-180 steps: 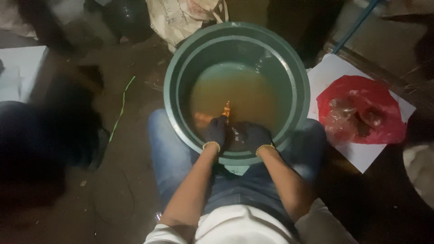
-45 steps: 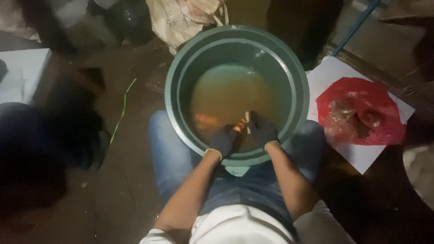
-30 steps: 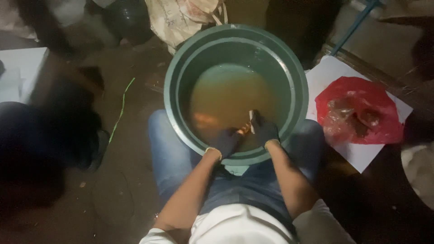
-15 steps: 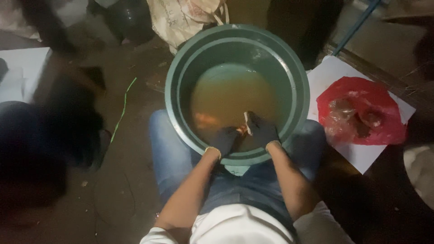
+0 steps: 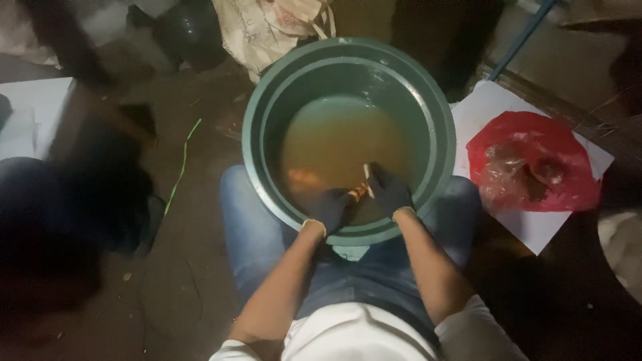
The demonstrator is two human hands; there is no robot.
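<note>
A large dark green tub [image 5: 438, 117] stands between my knees, holding murky brown water [image 5: 334, 137]. Both my hands wear dark gloves and reach into the near side of the tub. My left hand [image 5: 329, 207] and my right hand [image 5: 388, 190] together grip a small orange and pale object [image 5: 361, 189] at the water's surface. What the object is cannot be made out. Another orange shape [image 5: 304, 179] shows under the water left of my hands.
A red plastic bag [image 5: 535, 160] with dark contents lies on a white sheet [image 5: 491, 103] to the right. A pale sack [image 5: 267, 27] sits behind the tub. A white board [image 5: 27, 113] and a thin green cord [image 5: 182, 160] lie left on the dirt floor.
My hands shifted slightly within the near side of the tub, working the small object between them. The tub and the bag have not moved.
</note>
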